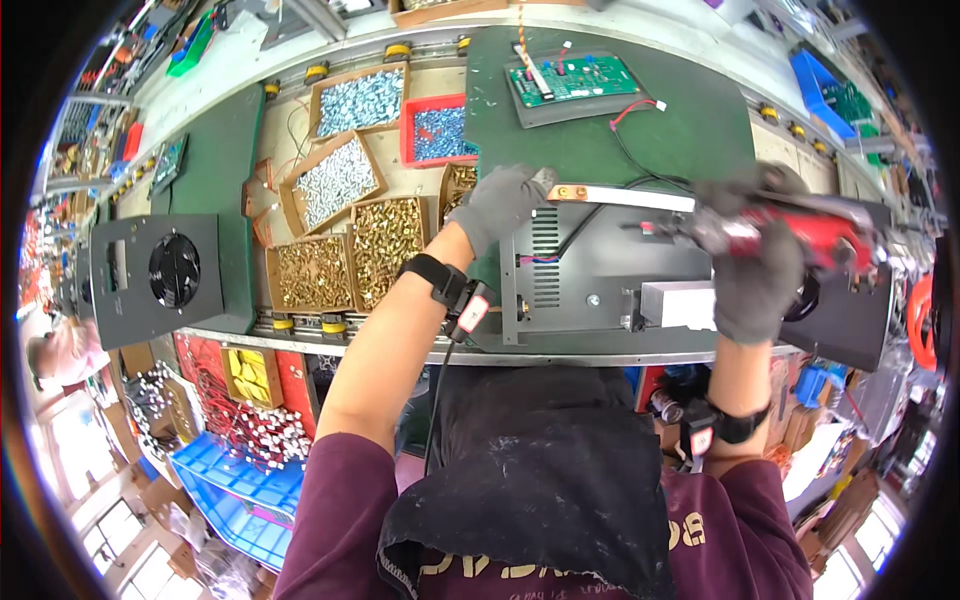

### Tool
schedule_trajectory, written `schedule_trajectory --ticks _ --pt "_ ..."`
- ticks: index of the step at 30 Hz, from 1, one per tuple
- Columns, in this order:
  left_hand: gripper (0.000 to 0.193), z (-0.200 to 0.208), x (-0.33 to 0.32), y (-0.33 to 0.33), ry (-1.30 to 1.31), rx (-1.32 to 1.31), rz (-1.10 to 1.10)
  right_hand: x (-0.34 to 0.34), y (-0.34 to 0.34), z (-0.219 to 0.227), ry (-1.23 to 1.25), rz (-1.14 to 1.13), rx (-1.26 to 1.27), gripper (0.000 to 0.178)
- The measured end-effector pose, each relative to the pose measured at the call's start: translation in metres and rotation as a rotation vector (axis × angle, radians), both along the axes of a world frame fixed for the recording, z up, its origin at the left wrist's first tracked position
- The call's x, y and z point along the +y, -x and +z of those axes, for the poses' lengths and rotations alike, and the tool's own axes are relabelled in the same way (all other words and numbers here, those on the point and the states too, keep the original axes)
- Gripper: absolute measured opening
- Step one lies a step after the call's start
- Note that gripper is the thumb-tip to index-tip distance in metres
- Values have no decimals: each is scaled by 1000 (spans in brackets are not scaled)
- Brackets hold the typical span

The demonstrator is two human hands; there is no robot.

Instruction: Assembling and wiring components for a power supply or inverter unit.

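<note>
A grey metal chassis (570,275) with vent slots lies in front of me on the green work mat. Along its far edge runs a pale strip (640,198), copper-coloured with two round spots at its left end. My left hand (500,205), in a grey glove, is closed by that end; what its fingertips pinch, if anything, is hidden. My right hand (760,285), gloved too, grips a red power tool (745,232), held over the chassis's right part. Its dark, narrow front points left. The tool is partly smeared by motion.
Left of the chassis stand cardboard boxes of brass fasteners (388,245) and silver fasteners (335,180), and a red bin (405,140) of blue pieces. Beyond lies a green circuit board (580,80). A black cable (625,150) crosses the mat. A fan panel (175,270) sits far left.
</note>
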State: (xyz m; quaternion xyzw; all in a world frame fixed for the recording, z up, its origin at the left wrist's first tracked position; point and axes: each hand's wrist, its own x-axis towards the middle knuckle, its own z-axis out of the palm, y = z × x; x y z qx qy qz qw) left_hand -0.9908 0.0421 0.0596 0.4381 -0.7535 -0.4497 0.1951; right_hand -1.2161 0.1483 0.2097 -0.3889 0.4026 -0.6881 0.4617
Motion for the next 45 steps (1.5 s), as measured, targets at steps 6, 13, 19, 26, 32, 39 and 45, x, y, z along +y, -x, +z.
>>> schedule_trajectory --ticks 6,13,19,26,32,39,45 --pt "34 -3 5 4 -1 -104 78 -55 -59 -33 -75 87 72 38" --pt "31 -2 3 1 18 -127 15 -62 -61 -49 -61 178 235 30" --pt "28 -9 4 -8 126 -105 57 -70 -57 -50 -96 447 445 25" --pt "32 -26 66 -129 -431 -460 532 -80 -60 -43 -33 378 390 26" --pt "31 -85 128 -109 357 -790 73 -82 -62 -42 -12 405 390 26" --pt "25 -95 125 -101 92 -736 -20 -77 -58 -43 -75 356 426 27" --pt "22 -96 121 -112 -92 -625 63 -73 -45 -47 -54 307 446 28"
